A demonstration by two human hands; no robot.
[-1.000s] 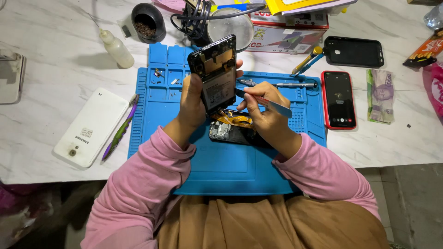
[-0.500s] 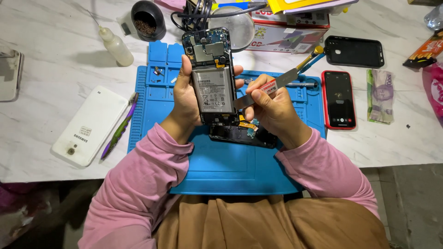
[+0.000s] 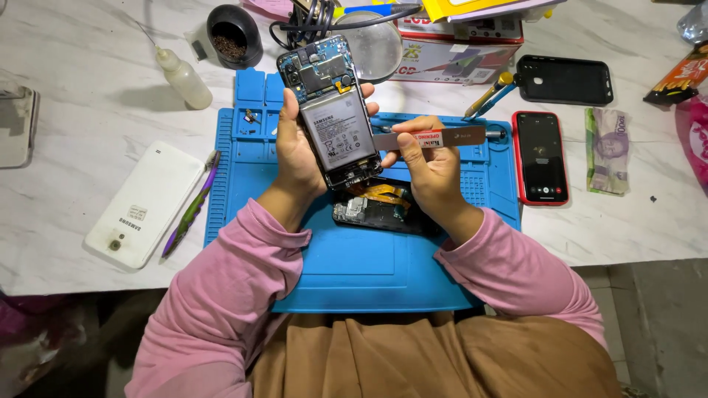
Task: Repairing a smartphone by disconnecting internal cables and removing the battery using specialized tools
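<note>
Opened smartphone, back cover off with its battery and circuit board showing, stands tilted up above the blue repair mat, gripped in your left hand. That hand wraps the phone from the left, thumb along the near edge and fingertips curled round the far side, wrist bent upward. Your right hand is closed in a pinch on a flat metal opening tool, thumb on top and forefinger beneath; the blade lies roughly level, its left end just beside the phone's right edge, though you cannot tell whether it touches. Both forearms in pink sleeves rise from the lower edge and meet over the mat's middle.

Beneath your hands a second dismantled phone part with an orange flex cable lies on the mat. On the tabletop, a white phone lies face down to the left beside a purple pen; a red-cased phone, a black phone case and a banknote lie to the right.
</note>
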